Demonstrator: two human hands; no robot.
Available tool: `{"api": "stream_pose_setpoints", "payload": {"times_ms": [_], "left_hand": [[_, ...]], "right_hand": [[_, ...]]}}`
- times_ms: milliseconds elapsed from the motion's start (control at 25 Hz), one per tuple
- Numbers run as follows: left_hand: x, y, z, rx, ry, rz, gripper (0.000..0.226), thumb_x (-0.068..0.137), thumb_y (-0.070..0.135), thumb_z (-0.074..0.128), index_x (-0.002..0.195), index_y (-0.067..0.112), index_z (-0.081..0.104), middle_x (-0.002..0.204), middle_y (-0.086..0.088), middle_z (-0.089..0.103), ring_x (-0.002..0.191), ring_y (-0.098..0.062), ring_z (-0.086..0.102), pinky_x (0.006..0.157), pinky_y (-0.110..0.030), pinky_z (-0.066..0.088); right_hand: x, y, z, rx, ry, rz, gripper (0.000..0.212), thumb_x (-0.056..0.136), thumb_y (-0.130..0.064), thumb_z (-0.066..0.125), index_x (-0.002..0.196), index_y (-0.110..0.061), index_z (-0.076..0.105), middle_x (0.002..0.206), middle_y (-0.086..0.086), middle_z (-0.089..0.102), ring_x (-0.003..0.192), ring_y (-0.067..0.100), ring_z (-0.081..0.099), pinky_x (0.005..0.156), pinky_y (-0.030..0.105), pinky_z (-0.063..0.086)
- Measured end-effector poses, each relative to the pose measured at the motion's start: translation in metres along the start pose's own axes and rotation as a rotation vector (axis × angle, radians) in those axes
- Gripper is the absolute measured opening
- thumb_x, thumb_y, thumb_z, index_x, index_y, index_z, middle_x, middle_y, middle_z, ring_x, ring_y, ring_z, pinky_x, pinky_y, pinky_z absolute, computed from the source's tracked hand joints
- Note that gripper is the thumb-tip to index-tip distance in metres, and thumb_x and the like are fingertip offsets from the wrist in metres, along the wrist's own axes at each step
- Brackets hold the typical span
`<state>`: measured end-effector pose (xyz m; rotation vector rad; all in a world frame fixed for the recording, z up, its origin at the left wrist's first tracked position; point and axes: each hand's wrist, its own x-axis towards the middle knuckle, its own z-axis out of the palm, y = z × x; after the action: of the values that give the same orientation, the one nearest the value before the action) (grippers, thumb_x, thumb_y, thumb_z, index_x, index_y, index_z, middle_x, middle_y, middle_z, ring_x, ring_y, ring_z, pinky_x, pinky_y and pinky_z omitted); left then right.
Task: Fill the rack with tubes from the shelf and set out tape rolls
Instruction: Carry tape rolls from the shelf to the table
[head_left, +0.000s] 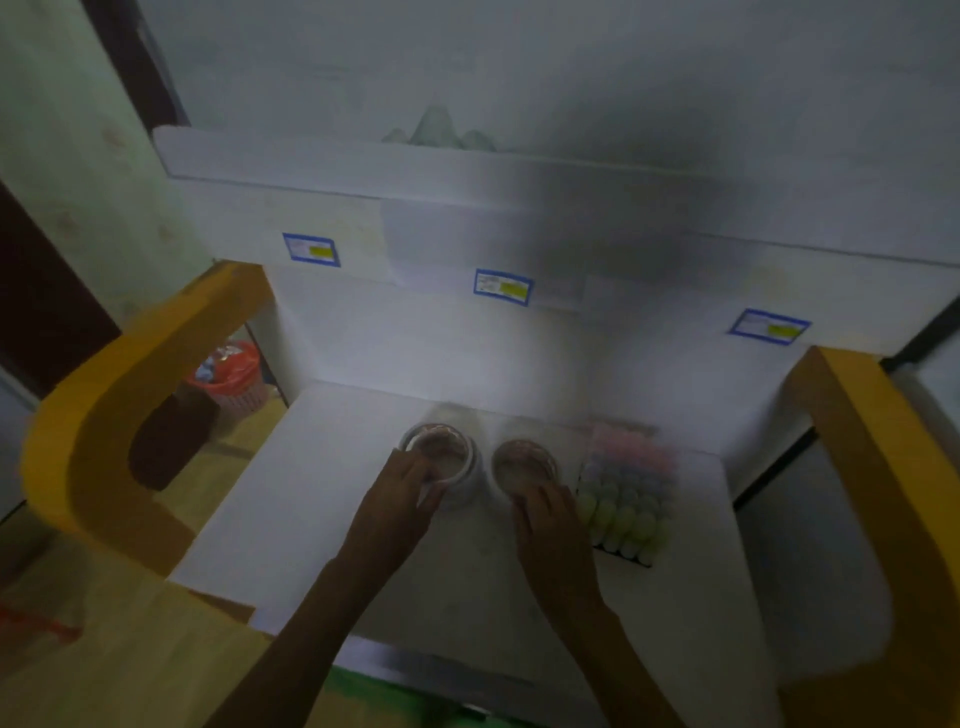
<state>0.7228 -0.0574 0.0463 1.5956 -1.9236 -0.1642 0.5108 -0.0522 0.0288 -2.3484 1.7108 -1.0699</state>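
Two tape rolls sit side by side on the white bench, one per hand. From the head view, the left hand grasps the left tape roll at its near rim; the right hand grips the right tape roll, likely squaring them up. Just right, the tube rack looks full.

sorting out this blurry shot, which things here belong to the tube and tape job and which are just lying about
Part of the job:
left tape roll, held by the left hand
right tape roll, touched by the right hand
rack of coloured tubes

Just lying about:
red basket on the floor
blue-edged labels
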Motion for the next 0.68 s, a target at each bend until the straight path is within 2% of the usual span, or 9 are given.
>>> {"api": "stream_pose_setpoints", "payload": {"times_ms": [80, 160, 240, 360, 520, 600, 680], "left_hand": [[0.007, -0.009, 0.002, -0.022, -0.008, 0.065, 0.025, 0.089, 0.035, 0.049, 0.090, 0.012, 0.060, 0.091, -0.005, 0.059, 0.087, -0.021, 0.051, 0.074, -0.028, 0.043], [0.009, -0.016, 0.005, -0.043, -0.022, 0.125, 0.026, 0.091, 0.033, 0.049, 0.089, 0.011, 0.061, 0.091, -0.006, 0.060, 0.089, -0.021, 0.050, 0.080, -0.027, 0.041], [0.009, -0.021, 0.005, -0.067, -0.038, 0.162, 0.028, 0.091, 0.034, 0.048, 0.087, 0.010, 0.062, 0.089, -0.006, 0.060, 0.090, -0.021, 0.049, 0.080, -0.025, 0.040], [0.009, -0.024, 0.003, -0.096, -0.048, 0.184, 0.028, 0.090, 0.034, 0.047, 0.085, 0.011, 0.062, 0.088, -0.006, 0.060, 0.090, -0.020, 0.048, 0.078, -0.026, 0.039], [0.012, -0.022, 0.001, -0.106, -0.061, 0.197, 0.028, 0.088, 0.033, 0.045, 0.082, 0.012, 0.062, 0.086, -0.007, 0.062, 0.089, -0.019, 0.047, 0.080, -0.027, 0.038], [0.014, -0.024, 0.001, -0.081, -0.079, 0.231, 0.027, 0.087, 0.031, 0.045, 0.083, 0.012, 0.063, 0.088, -0.007, 0.063, 0.090, -0.023, 0.052, 0.088, -0.034, 0.038], [0.016, -0.024, 0.001, -0.058, -0.103, 0.256, 0.029, 0.086, 0.031, 0.046, 0.096, 0.012, 0.066, 0.101, -0.008, 0.066, 0.101, -0.027, 0.057, 0.101, -0.041, 0.031]], "right_hand": [[0.002, -0.003, 0.002, -0.023, 0.011, 0.014, 0.018, 0.093, -0.018, 0.046, 0.092, -0.010, 0.062, 0.090, 0.008, 0.058, 0.085, 0.025, 0.053, 0.071, 0.028, 0.041], [0.002, -0.005, 0.005, -0.036, 0.025, 0.016, 0.011, 0.091, -0.014, 0.051, 0.094, -0.011, 0.062, 0.090, 0.007, 0.059, 0.085, 0.023, 0.052, 0.070, 0.028, 0.044], [-0.001, -0.007, 0.008, -0.051, 0.034, 0.021, 0.007, 0.088, -0.009, 0.057, 0.092, -0.011, 0.062, 0.088, 0.006, 0.059, 0.084, 0.022, 0.050, 0.068, 0.028, 0.044], [-0.003, -0.009, 0.010, -0.082, 0.021, 0.024, 0.011, 0.089, -0.012, 0.053, 0.093, -0.011, 0.063, 0.089, 0.005, 0.060, 0.083, 0.022, 0.052, 0.066, 0.026, 0.044], [-0.003, -0.011, 0.008, -0.098, -0.016, 0.032, 0.017, 0.081, -0.003, 0.063, 0.095, -0.012, 0.064, 0.090, 0.004, 0.062, 0.083, 0.020, 0.053, 0.069, 0.022, 0.040], [-0.002, -0.014, 0.003, -0.086, -0.036, 0.040, 0.018, 0.082, -0.002, 0.064, 0.098, -0.010, 0.065, 0.094, 0.005, 0.063, 0.085, 0.023, 0.057, 0.072, 0.020, 0.041], [-0.004, -0.013, -0.006, -0.066, -0.022, 0.066, 0.023, 0.082, -0.003, 0.067, 0.105, -0.008, 0.065, 0.102, 0.007, 0.064, 0.094, 0.022, 0.059, 0.080, 0.024, 0.048]]}}
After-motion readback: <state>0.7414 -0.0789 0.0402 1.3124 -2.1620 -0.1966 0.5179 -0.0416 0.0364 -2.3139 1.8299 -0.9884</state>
